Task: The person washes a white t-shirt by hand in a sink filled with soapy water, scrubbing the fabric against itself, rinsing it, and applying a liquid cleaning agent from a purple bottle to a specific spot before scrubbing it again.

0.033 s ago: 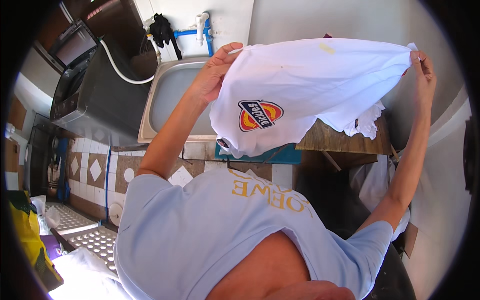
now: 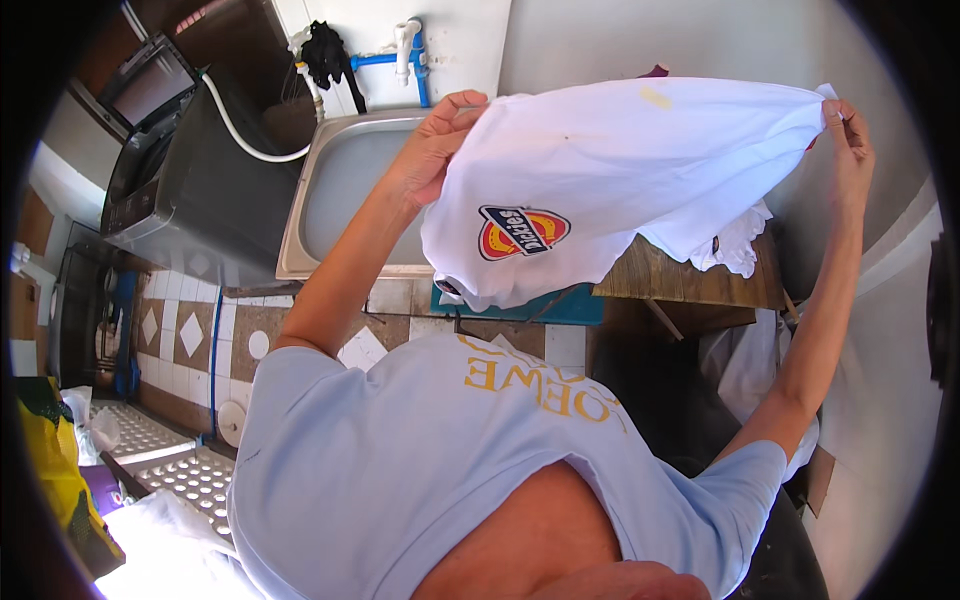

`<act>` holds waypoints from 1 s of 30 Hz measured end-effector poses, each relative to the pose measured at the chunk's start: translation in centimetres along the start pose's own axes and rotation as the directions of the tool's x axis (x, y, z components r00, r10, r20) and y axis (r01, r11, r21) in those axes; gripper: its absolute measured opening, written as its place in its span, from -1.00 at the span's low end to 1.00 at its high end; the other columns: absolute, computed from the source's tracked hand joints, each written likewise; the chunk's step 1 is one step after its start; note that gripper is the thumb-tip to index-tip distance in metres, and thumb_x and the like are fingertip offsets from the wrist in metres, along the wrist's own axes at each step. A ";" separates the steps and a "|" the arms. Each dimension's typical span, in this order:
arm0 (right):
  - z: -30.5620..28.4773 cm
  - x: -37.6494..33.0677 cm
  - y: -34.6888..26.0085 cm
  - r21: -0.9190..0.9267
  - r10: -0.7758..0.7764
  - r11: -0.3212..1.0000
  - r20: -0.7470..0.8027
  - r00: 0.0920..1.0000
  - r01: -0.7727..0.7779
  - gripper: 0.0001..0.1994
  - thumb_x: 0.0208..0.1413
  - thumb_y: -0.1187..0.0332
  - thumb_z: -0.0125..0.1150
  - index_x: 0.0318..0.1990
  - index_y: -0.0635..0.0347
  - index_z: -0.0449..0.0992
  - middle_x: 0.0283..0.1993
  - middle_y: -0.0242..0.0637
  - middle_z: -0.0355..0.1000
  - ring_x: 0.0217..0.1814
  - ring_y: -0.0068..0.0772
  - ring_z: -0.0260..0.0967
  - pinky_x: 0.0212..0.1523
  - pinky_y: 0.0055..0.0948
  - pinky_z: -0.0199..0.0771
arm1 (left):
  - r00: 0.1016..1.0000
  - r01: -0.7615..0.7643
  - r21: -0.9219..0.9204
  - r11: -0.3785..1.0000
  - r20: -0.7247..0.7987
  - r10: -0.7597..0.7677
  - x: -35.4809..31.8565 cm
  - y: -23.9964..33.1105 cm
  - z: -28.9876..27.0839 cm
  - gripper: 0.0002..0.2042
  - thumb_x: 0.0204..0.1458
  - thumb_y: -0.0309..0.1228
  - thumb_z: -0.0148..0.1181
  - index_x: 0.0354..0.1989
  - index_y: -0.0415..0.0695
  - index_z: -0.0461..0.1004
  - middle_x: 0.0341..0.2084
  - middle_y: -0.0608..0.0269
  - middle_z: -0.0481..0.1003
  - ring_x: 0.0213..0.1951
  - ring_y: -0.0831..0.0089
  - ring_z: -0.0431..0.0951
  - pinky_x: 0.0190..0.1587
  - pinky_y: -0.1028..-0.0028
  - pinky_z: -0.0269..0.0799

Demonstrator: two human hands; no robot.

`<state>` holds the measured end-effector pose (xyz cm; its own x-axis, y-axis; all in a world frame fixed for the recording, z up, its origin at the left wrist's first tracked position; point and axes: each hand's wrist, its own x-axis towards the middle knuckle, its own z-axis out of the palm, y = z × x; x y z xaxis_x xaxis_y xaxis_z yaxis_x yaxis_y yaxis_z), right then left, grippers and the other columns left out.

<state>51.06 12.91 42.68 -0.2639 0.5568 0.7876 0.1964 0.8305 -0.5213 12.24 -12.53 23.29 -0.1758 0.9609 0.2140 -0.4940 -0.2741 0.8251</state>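
Note:
A white shirt (image 2: 570, 150) hangs stretched between my two raised hands. My left hand (image 2: 432, 150) grips its left edge, fingers closed over the cloth. At the far right my right hand (image 2: 848, 132) pinches the narrow, gathered end of the same shirt. A red, yellow and dark blue printed logo (image 2: 522, 232) faces me on the lower left part of the fabric. Near the top edge shows a pale yellow stain (image 2: 656, 97), and a tiny dark speck lies left of it. The shirt covers part of what stands behind it.
A metal sink basin (image 2: 350, 200) stands behind my left arm, below a white tap (image 2: 404, 50) with blue pipes. Left of it is a dark washing machine (image 2: 215, 190) with its lid up. On a wooden table (image 2: 680, 285) rests more white cloth (image 2: 740, 245). Perforated panels (image 2: 190, 490) lie lower left.

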 end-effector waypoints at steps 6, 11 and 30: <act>2.7 1.1 1.0 0.170 0.116 0.979 0.017 0.993 -0.117 -0.76 0.10 0.25 0.22 -0.18 0.20 0.48 -0.27 -0.41 0.43 -0.18 -0.61 0.33 -0.05 -0.55 0.29 | 0.992 0.115 -0.173 0.978 -0.022 -0.121 -2.5 -2.6 -1.4 -0.66 0.00 -0.18 0.23 -0.11 -0.11 0.48 -0.21 0.20 0.53 -0.23 0.46 0.55 -0.19 0.39 0.55; 5.1 1.0 1.1 0.273 0.186 0.942 0.065 0.980 -0.197 -0.74 0.14 0.21 0.17 -0.16 0.21 0.44 -0.29 -0.43 0.40 -0.23 -0.65 0.31 -0.14 -0.60 0.31 | 0.997 0.076 -0.092 0.993 -0.025 -0.079 -4.0 -1.7 -2.6 -0.45 0.03 0.01 0.13 0.08 -0.13 0.34 -0.07 0.10 0.46 -0.11 0.38 0.51 -0.08 0.27 0.50; 24.6 5.4 -4.2 0.726 0.313 0.659 -0.025 0.950 -0.198 -0.77 0.25 0.24 -0.04 -0.16 0.24 0.35 -0.17 -0.23 0.44 -0.13 -0.41 0.41 -0.08 -0.37 0.46 | 0.931 -0.145 0.315 0.938 -0.279 0.237 3.5 19.2 -8.3 -0.52 0.04 0.00 0.02 -0.06 -0.15 0.47 -0.22 0.14 0.53 -0.26 0.37 0.55 -0.16 0.36 0.49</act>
<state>25.58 12.89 41.05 -0.1655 0.7879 0.5932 -0.5042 0.4493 -0.7375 -4.95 -14.72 35.58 -0.5184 0.8181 0.2490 -0.1701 -0.3840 0.9075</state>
